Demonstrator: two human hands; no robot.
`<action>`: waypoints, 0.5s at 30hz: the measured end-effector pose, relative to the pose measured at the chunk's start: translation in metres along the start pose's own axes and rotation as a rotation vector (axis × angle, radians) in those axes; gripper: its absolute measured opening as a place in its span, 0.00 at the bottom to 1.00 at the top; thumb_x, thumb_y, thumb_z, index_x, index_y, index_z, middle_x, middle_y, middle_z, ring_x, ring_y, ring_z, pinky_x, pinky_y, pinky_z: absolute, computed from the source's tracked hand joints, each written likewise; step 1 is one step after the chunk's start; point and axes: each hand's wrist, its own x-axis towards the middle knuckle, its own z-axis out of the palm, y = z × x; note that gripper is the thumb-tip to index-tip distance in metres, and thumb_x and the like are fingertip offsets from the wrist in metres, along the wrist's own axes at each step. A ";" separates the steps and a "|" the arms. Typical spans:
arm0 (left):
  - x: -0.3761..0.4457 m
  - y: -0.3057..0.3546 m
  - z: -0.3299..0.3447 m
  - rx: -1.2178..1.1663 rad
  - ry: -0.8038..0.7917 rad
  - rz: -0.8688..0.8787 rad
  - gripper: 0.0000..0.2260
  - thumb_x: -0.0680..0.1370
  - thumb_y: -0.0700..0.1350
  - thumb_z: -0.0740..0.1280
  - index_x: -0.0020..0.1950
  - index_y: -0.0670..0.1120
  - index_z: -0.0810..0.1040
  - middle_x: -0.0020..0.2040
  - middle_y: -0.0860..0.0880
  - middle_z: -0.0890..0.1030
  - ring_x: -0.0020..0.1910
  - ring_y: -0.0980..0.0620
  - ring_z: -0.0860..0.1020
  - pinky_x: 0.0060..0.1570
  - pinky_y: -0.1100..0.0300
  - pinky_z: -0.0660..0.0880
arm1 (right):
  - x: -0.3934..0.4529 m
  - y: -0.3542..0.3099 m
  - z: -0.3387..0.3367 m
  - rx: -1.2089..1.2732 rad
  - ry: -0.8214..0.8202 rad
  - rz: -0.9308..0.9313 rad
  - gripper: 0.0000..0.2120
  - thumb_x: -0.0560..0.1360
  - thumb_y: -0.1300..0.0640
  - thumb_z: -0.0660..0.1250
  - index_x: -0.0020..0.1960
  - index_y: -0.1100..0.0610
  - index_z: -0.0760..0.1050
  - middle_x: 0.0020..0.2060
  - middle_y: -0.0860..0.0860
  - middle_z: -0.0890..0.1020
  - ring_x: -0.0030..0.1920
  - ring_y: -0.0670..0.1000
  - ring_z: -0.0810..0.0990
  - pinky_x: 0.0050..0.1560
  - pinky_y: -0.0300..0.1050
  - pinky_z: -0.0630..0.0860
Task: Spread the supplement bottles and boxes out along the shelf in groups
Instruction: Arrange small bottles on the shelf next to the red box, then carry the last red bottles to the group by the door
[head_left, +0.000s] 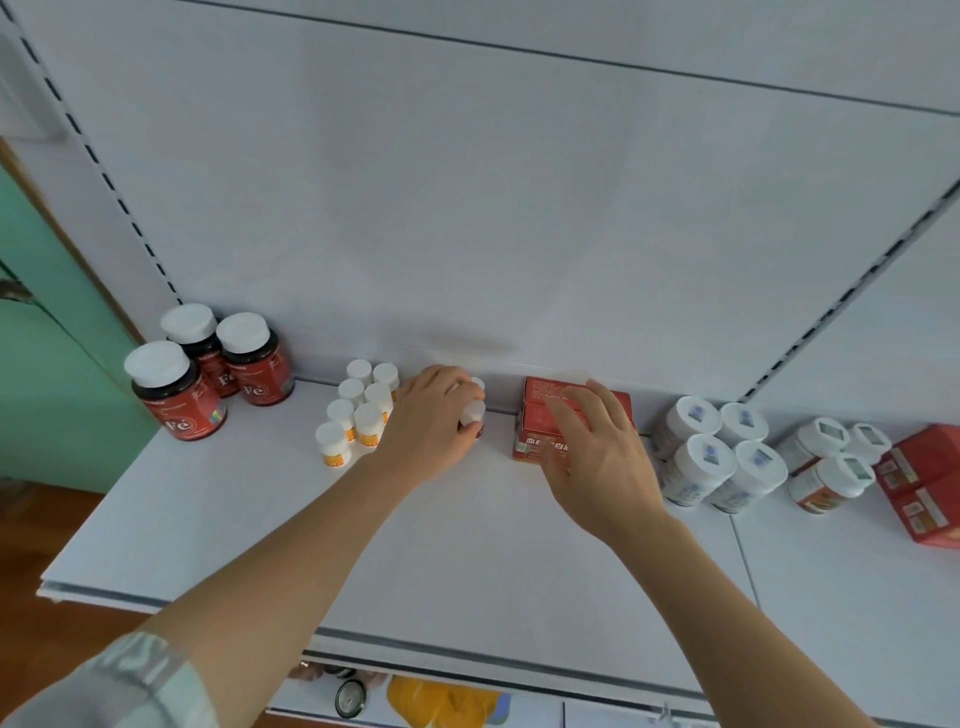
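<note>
Both hands on the shelf (467, 545), mid-row.
My left hand (426, 426) grips a small red bottle (474, 415); at three o'clock, my right hand (597, 447) lies spread, seemingly resting, on the red boxes (540, 410).

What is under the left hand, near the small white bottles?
The left hand grips a small bottle with a white cap and dark red label. Another white cap peeks out behind it; anything else under the palm is covered.

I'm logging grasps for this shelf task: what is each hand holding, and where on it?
Left hand grips a small white-capped bottle around its body. Right hand rests on the red box, fingers across its top.
</note>
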 end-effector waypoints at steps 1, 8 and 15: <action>0.000 0.001 -0.002 -0.013 -0.001 -0.004 0.13 0.70 0.47 0.68 0.53 0.48 0.80 0.54 0.51 0.78 0.58 0.46 0.75 0.55 0.47 0.74 | -0.003 0.001 -0.002 -0.007 -0.004 0.008 0.23 0.74 0.50 0.58 0.65 0.60 0.75 0.63 0.57 0.76 0.70 0.63 0.68 0.65 0.61 0.71; 0.011 0.045 -0.013 -0.036 0.066 0.156 0.12 0.77 0.49 0.65 0.56 0.45 0.79 0.56 0.50 0.79 0.61 0.47 0.74 0.60 0.47 0.72 | -0.035 0.007 -0.019 -0.055 0.003 0.117 0.22 0.76 0.50 0.61 0.67 0.58 0.72 0.67 0.58 0.74 0.72 0.62 0.65 0.67 0.60 0.70; 0.005 0.143 0.005 -0.021 0.025 0.289 0.18 0.78 0.52 0.62 0.62 0.43 0.79 0.63 0.46 0.78 0.68 0.44 0.72 0.65 0.46 0.70 | -0.094 0.049 -0.056 -0.191 0.018 0.260 0.26 0.78 0.48 0.63 0.71 0.60 0.69 0.71 0.61 0.70 0.74 0.64 0.64 0.72 0.60 0.65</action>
